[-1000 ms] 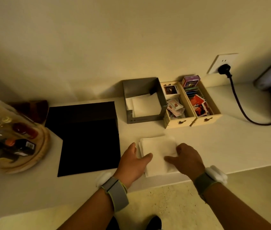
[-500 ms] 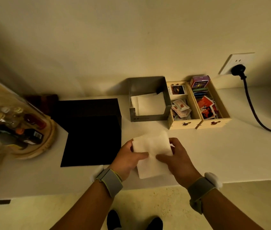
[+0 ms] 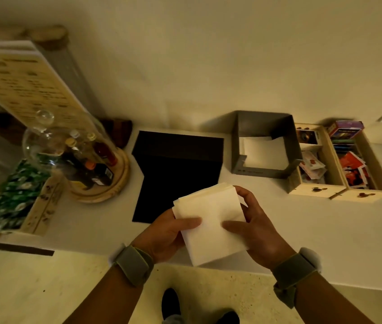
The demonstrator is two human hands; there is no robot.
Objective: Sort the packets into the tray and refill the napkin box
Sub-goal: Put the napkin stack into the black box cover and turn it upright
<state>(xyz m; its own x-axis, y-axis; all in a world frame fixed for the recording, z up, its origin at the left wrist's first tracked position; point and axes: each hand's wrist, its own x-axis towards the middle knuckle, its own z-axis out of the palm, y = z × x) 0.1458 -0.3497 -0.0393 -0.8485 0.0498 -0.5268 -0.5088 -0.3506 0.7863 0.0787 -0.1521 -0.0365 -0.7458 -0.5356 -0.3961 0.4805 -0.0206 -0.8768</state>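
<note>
A stack of white napkins (image 3: 211,216) is held above the counter's front edge, tilted toward me. My left hand (image 3: 164,237) grips its left side with the thumb on top. My right hand (image 3: 255,230) grips its right side, fingers curled round the far corner. The grey metal napkin box (image 3: 264,171) stands behind, against the wall, with a few white napkins lying flat inside. To its right a two-compartment wooden tray (image 3: 318,190) holds sorted packets (image 3: 311,164), red ones in the right compartment.
A black mat (image 3: 176,174) lies left of the napkin box. Further left a round wooden base with small bottles under a glass dome (image 3: 73,155) stands beside a leaning menu board (image 3: 28,90) and a green patterned box (image 3: 12,195). The white counter's edge (image 3: 325,277) runs below my wrists.
Both hands have picked the napkin stack up off the counter and raised it, tilting it toward me. The view has swung left, so the box and tray sit further right.
</note>
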